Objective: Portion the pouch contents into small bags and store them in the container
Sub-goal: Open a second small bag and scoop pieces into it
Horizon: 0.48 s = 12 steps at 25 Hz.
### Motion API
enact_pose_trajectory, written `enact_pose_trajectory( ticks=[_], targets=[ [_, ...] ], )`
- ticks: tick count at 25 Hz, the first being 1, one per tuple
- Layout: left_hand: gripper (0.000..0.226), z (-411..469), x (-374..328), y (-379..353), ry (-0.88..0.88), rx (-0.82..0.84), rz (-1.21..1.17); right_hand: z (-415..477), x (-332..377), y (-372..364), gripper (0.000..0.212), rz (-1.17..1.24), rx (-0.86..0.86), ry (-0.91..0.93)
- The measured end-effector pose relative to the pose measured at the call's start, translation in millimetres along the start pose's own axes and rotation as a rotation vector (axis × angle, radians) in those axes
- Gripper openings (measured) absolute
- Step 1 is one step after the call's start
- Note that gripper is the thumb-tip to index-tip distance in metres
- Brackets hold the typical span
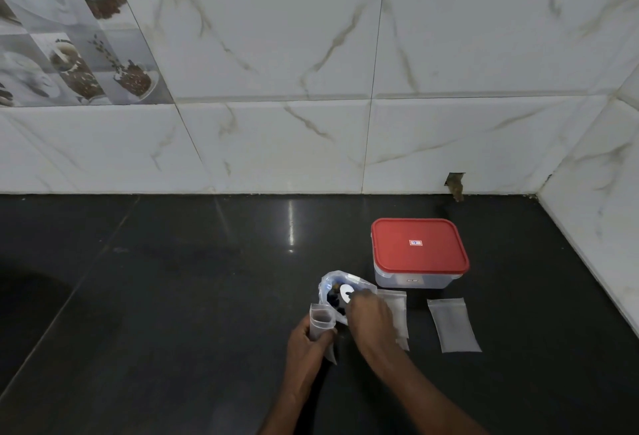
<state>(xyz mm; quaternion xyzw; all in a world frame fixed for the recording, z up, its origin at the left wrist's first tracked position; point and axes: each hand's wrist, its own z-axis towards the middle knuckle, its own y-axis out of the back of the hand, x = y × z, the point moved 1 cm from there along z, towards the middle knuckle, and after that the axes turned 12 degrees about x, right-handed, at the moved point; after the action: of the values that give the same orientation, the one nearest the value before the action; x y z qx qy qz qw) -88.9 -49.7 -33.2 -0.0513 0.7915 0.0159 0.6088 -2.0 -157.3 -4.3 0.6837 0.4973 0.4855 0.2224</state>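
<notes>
An opened pouch with dark contents stands on the black counter, a white spoon showing at its mouth. My right hand reaches into the pouch mouth and holds the spoon's handle. Just left of the pouch, my left hand grips a small clear bag upright with its mouth open. A clear container with a red lid, lid on, stands behind and to the right. One empty small bag lies flat right of my hands. More small bags lie partly under my right hand.
The black counter meets a marble-tiled wall at the back and another tiled wall on the right. A dark sink hollow lies at the far left.
</notes>
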Motion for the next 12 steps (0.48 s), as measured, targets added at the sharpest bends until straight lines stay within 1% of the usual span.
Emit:
enact_pose_trajectory(
  ticks=[1, 3, 4, 5, 6, 7, 9, 10, 11, 12],
  targets=[
    [0.02, 0, 0, -1, 0.0, 0.01, -0.011, -4, 3, -6, 0.031, -0.023, 0.039, -0.02],
    [0.022, 0, -1, -2, 0.002, 0.03, -0.021, -6, 4, -14, 0.032, -0.034, 0.066, -0.044],
    [0.023, -1, -3, -3, -0.004, 0.038, -0.034, -5, 4, -14, 0.028, -0.012, 0.035, -0.012],
    [0.024, -3, -6, -4, -0.009, 0.046, -0.049, -3, 2, -12, 0.023, 0.05, 0.011, 0.016],
    [0.024, -4, -8, -4, -0.014, 0.053, -0.065, -1, -2, -9, 0.023, 0.114, -0.026, 0.035],
    [0.022, -4, -8, -4, -0.016, 0.057, -0.071, -2, -5, -3, 0.028, 0.232, -0.056, 0.04],
    [0.023, -4, -8, -3, -0.024, 0.051, -0.045, 1, -13, 6, 0.027, 0.463, -0.076, 0.011],
    [0.024, -3, -7, -2, -0.024, 0.04, -0.026, 1, -15, 10, 0.023, 0.512, -0.066, 0.001],
    [0.025, -2, -5, 0, -0.013, 0.031, -0.008, 2, -15, 13, 0.021, 0.503, -0.067, 0.007],
    [0.024, -1, -3, 0, -0.001, 0.031, 0.004, 2, -15, 15, 0.019, 0.374, -0.083, 0.016]
  ],
)
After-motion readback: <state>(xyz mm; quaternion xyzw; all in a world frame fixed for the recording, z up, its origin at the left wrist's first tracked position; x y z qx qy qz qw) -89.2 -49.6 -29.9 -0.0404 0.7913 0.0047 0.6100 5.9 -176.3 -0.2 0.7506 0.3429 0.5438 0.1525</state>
